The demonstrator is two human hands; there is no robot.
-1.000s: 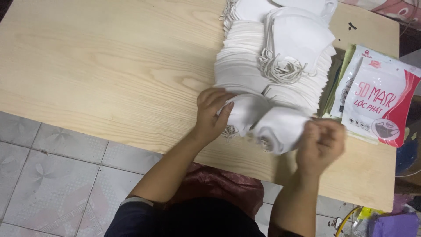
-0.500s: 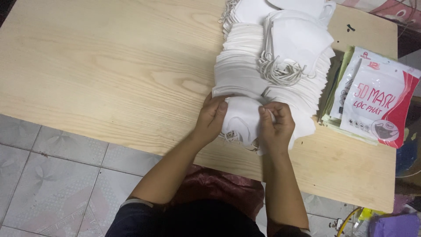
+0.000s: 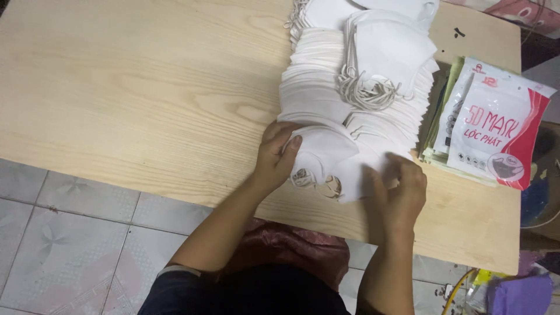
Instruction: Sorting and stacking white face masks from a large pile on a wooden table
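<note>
Pale wooden tabletop (image 3: 146, 87) fills the frame. Long fanned stack of white masks (image 3: 326, 76), upper centre to middle. Front mask (image 3: 324, 149), centre: light, soft, likely floppy; best pinched at an edge. Left hand (image 3: 277, 154) fingers curled on it; right hand (image 3: 399, 189) pressing flat, fingers spread.

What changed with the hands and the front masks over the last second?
The right hand came in from the table edge to the left hand, then slid back right onto the front masks, fingers spread. The left hand kept its grip on their left side. The mask rows and packets stayed put.
</note>
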